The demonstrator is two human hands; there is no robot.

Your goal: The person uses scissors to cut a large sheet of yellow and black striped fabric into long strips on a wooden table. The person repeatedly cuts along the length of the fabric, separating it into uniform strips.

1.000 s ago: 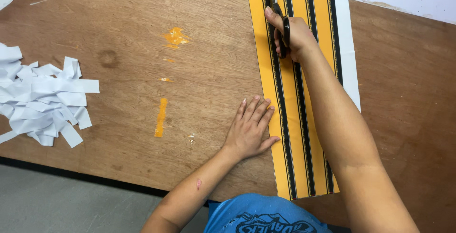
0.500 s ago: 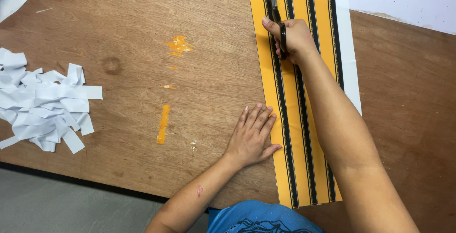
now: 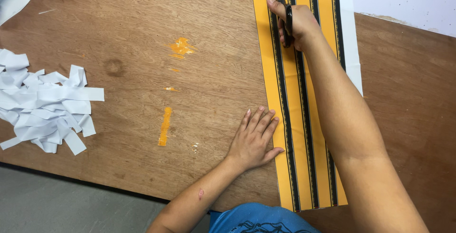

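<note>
A long yellow sheet with black stripes (image 3: 289,133) lies lengthwise on the brown wooden table (image 3: 142,71). My right hand (image 3: 294,22) is far up the sheet, gripping black-handled scissors (image 3: 281,0) whose blades point away along a black stripe. My left hand (image 3: 254,140) rests flat on the table with fingers spread, thumb and fingertips on the sheet's left edge, holding it down. Part of the scissors' handle is hidden inside my fist.
A heap of white paper strips (image 3: 40,107) lies at the table's left edge. Yellow scraps and smears (image 3: 165,126) dot the middle. A white margin (image 3: 351,48) borders the sheet's right side. Grey floor (image 3: 71,204) shows below the table.
My right hand with the scissors has crept a little farther up the sheet. My left hand stays flat in about the same spot.
</note>
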